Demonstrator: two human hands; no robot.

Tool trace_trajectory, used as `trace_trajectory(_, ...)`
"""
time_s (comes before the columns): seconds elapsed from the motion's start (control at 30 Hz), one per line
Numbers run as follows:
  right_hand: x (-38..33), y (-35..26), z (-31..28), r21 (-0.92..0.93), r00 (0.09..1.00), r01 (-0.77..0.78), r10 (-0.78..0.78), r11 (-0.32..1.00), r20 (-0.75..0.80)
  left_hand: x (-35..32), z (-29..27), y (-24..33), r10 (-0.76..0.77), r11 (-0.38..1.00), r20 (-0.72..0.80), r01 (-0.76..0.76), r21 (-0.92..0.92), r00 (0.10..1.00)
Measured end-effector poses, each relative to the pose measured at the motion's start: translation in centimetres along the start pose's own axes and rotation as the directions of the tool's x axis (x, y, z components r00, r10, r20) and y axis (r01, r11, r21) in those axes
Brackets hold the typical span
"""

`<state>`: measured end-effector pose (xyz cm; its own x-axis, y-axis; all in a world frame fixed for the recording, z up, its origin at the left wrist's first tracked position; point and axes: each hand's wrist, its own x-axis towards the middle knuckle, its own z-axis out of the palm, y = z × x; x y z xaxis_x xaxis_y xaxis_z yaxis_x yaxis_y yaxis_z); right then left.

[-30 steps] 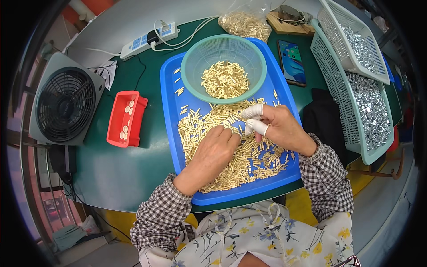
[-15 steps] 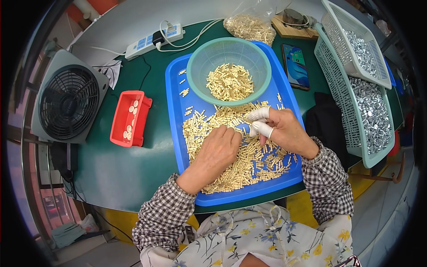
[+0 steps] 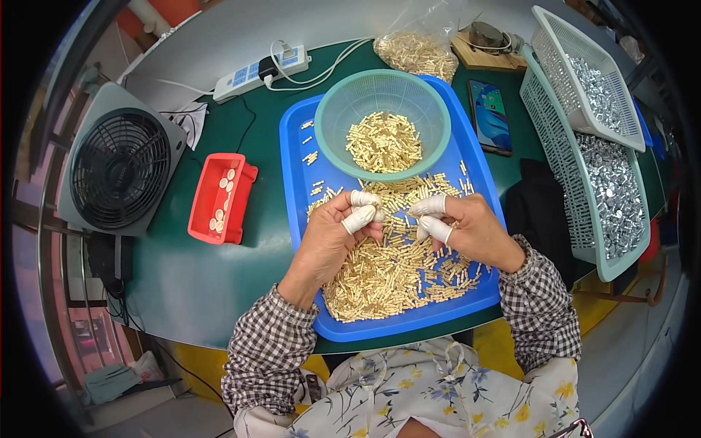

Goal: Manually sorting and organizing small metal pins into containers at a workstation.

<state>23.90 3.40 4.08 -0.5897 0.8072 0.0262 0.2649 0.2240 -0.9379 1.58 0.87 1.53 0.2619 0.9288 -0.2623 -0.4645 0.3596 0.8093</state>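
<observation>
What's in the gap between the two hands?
The head view shows loose brass-coloured pins on the blue tray, visible in the gap between left hand and right hand.

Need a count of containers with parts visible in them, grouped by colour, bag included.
Blue: 1 (tray)
Pale green: 2 (round basket, long basket)
Red: 1 (small bin)
White: 1 (upper basket)
Clear: 1 (plastic bag)
Total: 6
</observation>
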Motion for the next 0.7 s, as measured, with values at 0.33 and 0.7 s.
trace_trajectory(0.33,0.2,1.3,0.2,-0.12,0.996,0.085,-0.087,0.989,-0.01,0.5,-0.3,-0.5,0.014,0.996,0.02,-0.016,0.092,1.0)
trace_trajectory(0.7,-0.1,1.2,0.2,-0.188,0.995,0.099,-0.099,0.977,0.008,0.3,0.0,-0.6,0.041,0.975,0.023,-0.045,0.217,0.999)
